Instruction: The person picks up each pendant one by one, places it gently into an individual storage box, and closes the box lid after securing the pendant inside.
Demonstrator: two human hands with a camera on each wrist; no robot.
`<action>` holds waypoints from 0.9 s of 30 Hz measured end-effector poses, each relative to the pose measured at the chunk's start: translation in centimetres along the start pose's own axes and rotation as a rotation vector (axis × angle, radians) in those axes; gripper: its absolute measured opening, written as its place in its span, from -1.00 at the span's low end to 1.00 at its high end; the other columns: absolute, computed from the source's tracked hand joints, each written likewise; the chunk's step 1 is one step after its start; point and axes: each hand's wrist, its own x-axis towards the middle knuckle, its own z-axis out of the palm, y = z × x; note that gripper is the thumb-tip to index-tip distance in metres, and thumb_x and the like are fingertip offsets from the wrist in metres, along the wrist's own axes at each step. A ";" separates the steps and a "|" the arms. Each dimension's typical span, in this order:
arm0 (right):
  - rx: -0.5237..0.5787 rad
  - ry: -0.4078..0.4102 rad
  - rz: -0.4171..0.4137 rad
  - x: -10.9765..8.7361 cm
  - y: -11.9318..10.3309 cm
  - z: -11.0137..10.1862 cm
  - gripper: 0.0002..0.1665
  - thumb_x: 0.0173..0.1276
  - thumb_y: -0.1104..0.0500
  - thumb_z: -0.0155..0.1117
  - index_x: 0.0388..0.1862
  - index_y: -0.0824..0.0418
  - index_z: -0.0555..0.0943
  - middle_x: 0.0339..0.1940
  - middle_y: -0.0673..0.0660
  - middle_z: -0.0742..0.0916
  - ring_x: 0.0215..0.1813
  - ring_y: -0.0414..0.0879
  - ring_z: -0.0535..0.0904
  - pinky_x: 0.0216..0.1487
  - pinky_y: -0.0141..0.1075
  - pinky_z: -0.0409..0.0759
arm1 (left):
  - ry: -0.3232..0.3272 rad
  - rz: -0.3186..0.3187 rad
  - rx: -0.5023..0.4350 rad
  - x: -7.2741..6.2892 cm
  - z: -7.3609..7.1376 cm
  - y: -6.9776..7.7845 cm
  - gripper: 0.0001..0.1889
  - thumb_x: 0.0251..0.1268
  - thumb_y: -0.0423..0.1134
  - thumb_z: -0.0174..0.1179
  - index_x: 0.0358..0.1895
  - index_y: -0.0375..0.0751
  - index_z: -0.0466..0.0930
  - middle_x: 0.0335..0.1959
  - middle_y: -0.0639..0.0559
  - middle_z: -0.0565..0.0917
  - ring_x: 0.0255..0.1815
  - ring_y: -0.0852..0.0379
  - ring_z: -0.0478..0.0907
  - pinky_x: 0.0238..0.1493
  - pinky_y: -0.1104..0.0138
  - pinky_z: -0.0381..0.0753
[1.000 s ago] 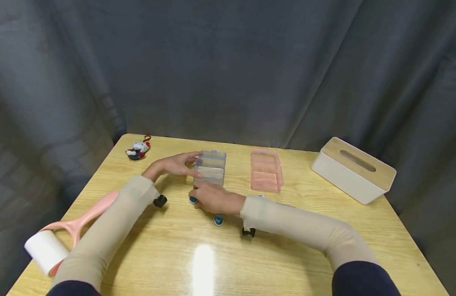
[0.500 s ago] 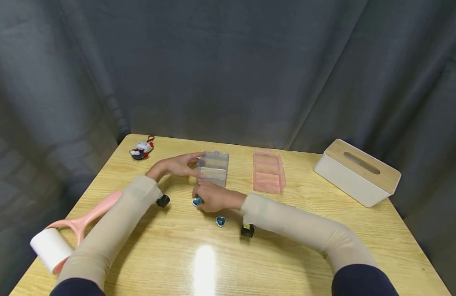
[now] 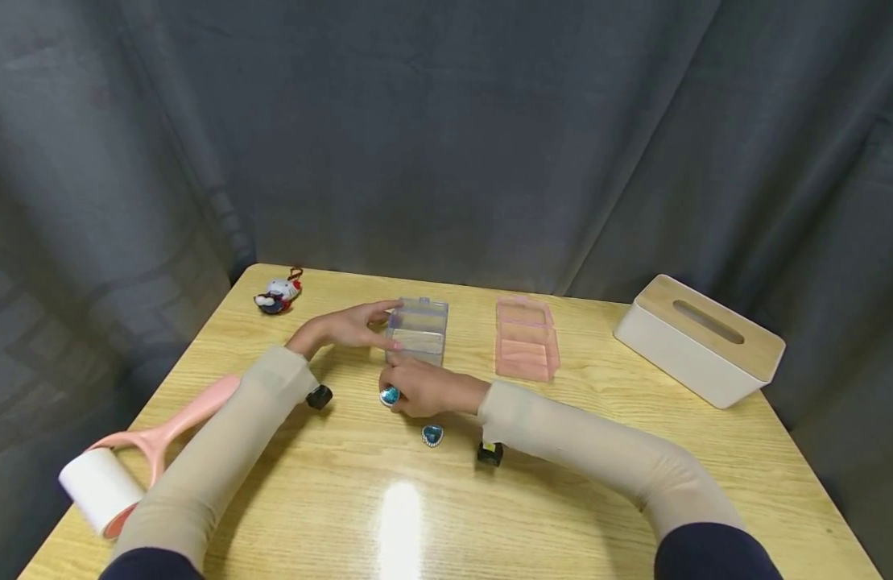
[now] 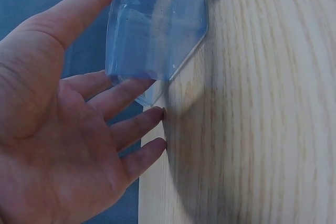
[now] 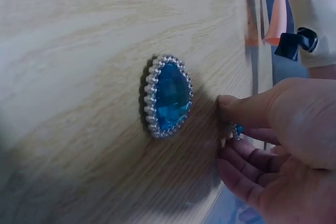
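Note:
My left hand [image 3: 350, 325] rests at the left side of a clear bluish plastic compartment box [image 3: 419, 356], its lid standing open. In the left wrist view the fingers are loosely straight and spread, with the thumb and forefinger at the box's edges [image 4: 157, 30]. Just in front of the box, my right hand [image 3: 424, 388] pinches a blue heart-shaped gem with a silvery beaded rim [image 3: 390, 395]. Only a sliver of that gem [image 5: 238, 129] shows between thumb and fingers in the right wrist view. A second, similar blue gem [image 3: 432, 435] lies on the table nearer me.
An open pink compartment box [image 3: 527, 354] stands right of the clear one. A white tissue box with a wooden top [image 3: 700, 338] is at the far right. At the left lie a pink-handled lint roller [image 3: 156, 439] and a small cartoon-figure keychain [image 3: 278, 295].
My right hand has shifted slightly right and turned the pinched gem, so its blue face shows more. The left hand and the clear box look unmoved; the head view has shifted a little.

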 end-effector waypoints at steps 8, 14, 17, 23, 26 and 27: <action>0.027 0.019 -0.066 -1.5 0.1 -1.8 -0.56 0.43 0.12 0.40 0.23 0.24 0.64 0.08 0.12 0.69 -0.16 -0.17 0.61 -0.08 -0.47 0.59 | 0.009 0.004 0.001 0.1 0.2 -0.1 0.01 0.40 -0.03 0.34 0.70 -0.07 -0.16 0.71 -0.25 -0.01 0.70 -0.30 0.00 0.60 -0.28 0.06; 0.076 0.089 -0.097 -2.4 0.5 -3.7 -0.55 0.42 0.19 0.41 0.24 0.28 0.64 0.21 0.16 0.70 0.16 0.00 0.69 0.18 -0.26 0.68 | 0.008 -0.001 0.011 0.0 0.2 0.0 -0.01 0.43 -0.07 0.30 0.70 -0.10 -0.20 0.70 -0.31 -0.04 0.69 -0.34 -0.01 0.58 -0.30 0.09; 0.114 0.122 -0.087 -2.8 1.0 -4.6 -0.54 0.42 0.22 0.41 0.26 0.30 0.63 0.19 0.18 0.70 0.14 0.02 0.69 0.18 -0.18 0.69 | 0.006 -0.008 0.020 -0.1 0.2 0.1 0.01 0.43 -0.04 0.30 0.71 -0.11 -0.22 0.70 -0.31 -0.05 0.69 -0.34 -0.03 0.58 -0.30 0.11; 0.134 0.177 -0.031 -2.9 2.2 -6.1 -0.55 0.43 0.23 0.39 0.27 0.26 0.62 0.19 0.19 0.69 0.13 0.05 0.70 0.12 -0.17 0.72 | 0.010 -0.001 0.019 -0.1 0.2 0.2 0.05 0.42 0.02 0.31 0.71 -0.08 -0.26 0.71 -0.26 -0.05 0.70 -0.30 -0.01 0.58 -0.29 0.10; 0.136 0.183 -0.014 -2.8 2.9 -6.5 -0.55 0.45 0.22 0.37 0.28 0.26 0.60 0.22 0.20 0.68 0.12 0.05 0.69 0.05 -0.28 0.73 | -0.001 -0.006 0.024 -0.1 0.3 0.2 0.10 0.38 0.04 0.35 0.71 -0.06 -0.29 0.72 -0.25 -0.08 0.70 -0.30 -0.03 0.60 -0.30 0.04; 0.139 0.185 -0.011 -2.7 3.1 -6.6 -0.54 0.46 0.22 0.36 0.30 0.27 0.59 0.22 0.21 0.67 0.12 0.05 0.69 0.03 -0.30 0.73 | -0.003 -0.010 0.025 -0.2 0.3 0.2 0.11 0.37 0.03 0.36 0.71 -0.06 -0.29 0.72 -0.24 -0.09 0.71 -0.30 -0.04 0.60 -0.30 0.02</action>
